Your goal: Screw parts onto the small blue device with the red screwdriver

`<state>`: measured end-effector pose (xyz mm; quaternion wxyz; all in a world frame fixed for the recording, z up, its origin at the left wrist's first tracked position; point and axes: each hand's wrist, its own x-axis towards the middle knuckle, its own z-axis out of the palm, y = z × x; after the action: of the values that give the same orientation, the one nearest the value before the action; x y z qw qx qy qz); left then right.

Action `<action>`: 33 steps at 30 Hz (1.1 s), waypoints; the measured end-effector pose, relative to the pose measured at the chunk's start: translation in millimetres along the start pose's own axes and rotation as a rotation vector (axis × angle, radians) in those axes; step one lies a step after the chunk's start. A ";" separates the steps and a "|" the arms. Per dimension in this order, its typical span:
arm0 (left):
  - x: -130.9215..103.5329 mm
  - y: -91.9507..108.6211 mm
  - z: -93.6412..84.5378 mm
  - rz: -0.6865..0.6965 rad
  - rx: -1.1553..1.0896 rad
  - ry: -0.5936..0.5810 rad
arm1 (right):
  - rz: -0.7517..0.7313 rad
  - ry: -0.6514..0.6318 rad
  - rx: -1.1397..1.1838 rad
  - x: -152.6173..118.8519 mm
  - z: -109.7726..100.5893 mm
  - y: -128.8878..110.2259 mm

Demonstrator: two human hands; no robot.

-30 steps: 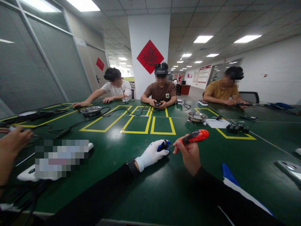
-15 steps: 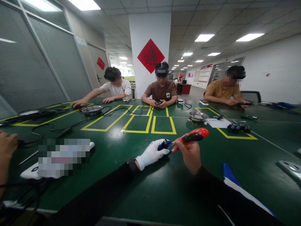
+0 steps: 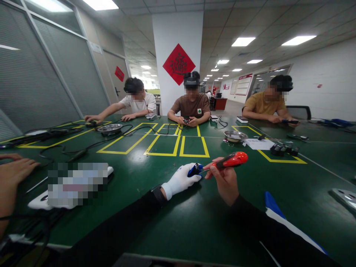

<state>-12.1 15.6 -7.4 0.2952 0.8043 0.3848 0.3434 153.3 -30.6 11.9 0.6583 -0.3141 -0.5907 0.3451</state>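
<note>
My left hand (image 3: 182, 180), in a white glove with blue fingertips, is closed around a small black part (image 3: 197, 168) above the green table (image 3: 178, 230). Bare, my right hand (image 3: 225, 181) grips a red and black screwdriver (image 3: 232, 160) by its handle. The screwdriver's shaft points left at the black part; whether its tip touches is too small to tell. A blue and white glove (image 3: 289, 222) lies on the table beside my right forearm.
A white device (image 3: 72, 185) and cables lie at the left, near another person's hand (image 3: 16, 170). Metal bowls (image 3: 235, 136), a paper (image 3: 258, 144) and black parts (image 3: 283, 149) stand farther back. Three people sit across the table.
The screwdriver's handle has rolled in my right hand, showing more red. At the left edge, the other person's hand has reached farther into view. My left hand keeps its hold.
</note>
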 end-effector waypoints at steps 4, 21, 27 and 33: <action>0.4 -2.0 0.0 0.021 0.008 -0.001 | -0.066 -0.078 -0.146 0.2 -4.1 4.7; 2.0 -1.3 -0.5 -0.057 -0.120 -0.073 | -0.166 -0.083 -0.255 -2.8 -6.3 5.8; 1.8 -1.1 -2.5 -0.023 -0.133 -0.093 | -0.146 -0.081 -0.244 -2.3 -5.8 3.5; 0.7 2.1 -2.8 0.002 -0.190 -0.091 | -0.119 -0.061 -0.198 -4.1 -3.6 0.4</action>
<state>-13.1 15.7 -4.0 0.3869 0.7878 0.3358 0.3419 156.6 -33.7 8.9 0.6252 -0.3310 -0.6593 0.2547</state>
